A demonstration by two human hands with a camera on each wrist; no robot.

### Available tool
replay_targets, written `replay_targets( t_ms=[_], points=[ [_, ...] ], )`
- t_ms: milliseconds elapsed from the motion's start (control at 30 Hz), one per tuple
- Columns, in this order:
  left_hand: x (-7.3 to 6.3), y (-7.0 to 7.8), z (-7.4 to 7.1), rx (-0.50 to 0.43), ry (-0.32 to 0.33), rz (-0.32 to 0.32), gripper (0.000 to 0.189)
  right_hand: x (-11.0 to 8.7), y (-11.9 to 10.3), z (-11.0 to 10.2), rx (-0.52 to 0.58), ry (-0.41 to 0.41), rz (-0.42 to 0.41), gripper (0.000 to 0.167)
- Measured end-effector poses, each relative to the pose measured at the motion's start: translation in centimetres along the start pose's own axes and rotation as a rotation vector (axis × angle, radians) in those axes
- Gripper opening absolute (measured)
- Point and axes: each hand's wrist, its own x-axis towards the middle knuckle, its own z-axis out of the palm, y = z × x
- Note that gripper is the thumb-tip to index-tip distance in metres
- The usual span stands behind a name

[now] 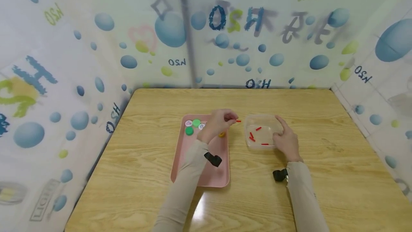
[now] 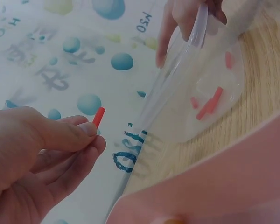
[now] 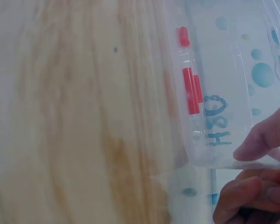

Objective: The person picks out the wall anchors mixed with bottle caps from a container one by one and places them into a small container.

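Between thumb and fingertips my left hand (image 1: pixel 218 126) pinches a short red stick (image 2: pixel 99 117), held over the gap between the pink tray and the clear plastic container (image 1: pixel 257 146). The right hand (image 1: pixel 287 142) grips the container's right wall, thumb on the inner side and other fingers outside, as the right wrist view shows. Several red pieces (image 1: pixel 258 129) like the held one lie scattered on the container's floor. Below the left forearm sits the pink tray (image 1: pixel 209 180); part of it is hidden by that arm.
Green caps (image 1: pixel 189 131) and white caps with markings (image 1: pixel 188 122) lie at the tray's far end, a yellow ring-like piece (image 1: pixel 221 134) by its right side. The wooden table (image 1: pixel 322 189) meets patterned curtains (image 1: pixel 225 71) at the back and sides.
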Motion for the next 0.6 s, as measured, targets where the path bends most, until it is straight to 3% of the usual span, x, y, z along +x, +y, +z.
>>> replay_targets(
  t_ms=[267, 500, 600],
  points=[
    [0.5, 1.1, 1.0, -0.019, -0.024, 0.001, 0.019, 0.1, 0.1, 0.1, 0.014, -0.004, 0.001, 0.074],
    [1.0, 1.8, 1.6, -0.035, -0.018, 0.06, 0.015, 0.1, 0.1, 0.1, 0.009, 0.004, 0.019, 0.075],
    [1.1, 2.0, 2.0, -0.043, -0.026, 0.053, 0.014, 0.1, 0.1, 0.1, 0.013, 0.009, 0.02, 0.075]
  ],
)
